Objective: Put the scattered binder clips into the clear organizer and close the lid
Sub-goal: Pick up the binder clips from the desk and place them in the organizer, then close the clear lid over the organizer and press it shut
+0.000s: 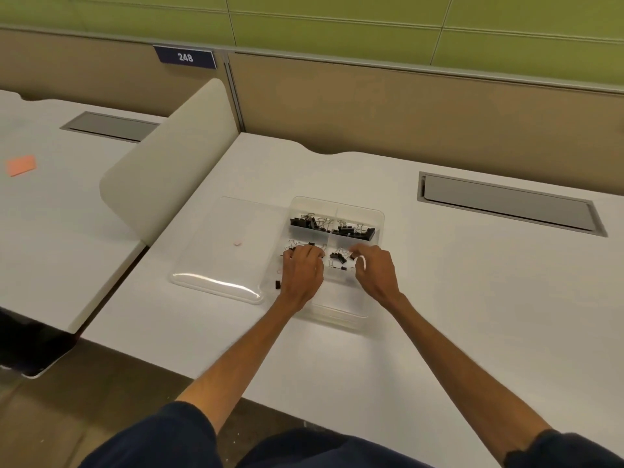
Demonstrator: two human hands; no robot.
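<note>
Mid-frame, left hand [302, 270] and right hand [374, 270] curl over the organizer [379, 214], grip unclear; better to release binder clips [337, 256] low inside it.

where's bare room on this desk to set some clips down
Bare white desk lies right of the clear plastic organizer, up to the grey recessed hatch, and along the near edge. Crowded: the organizer, with left hand, right hand and black binder clips; the clear flat lid lies on its left.
</note>
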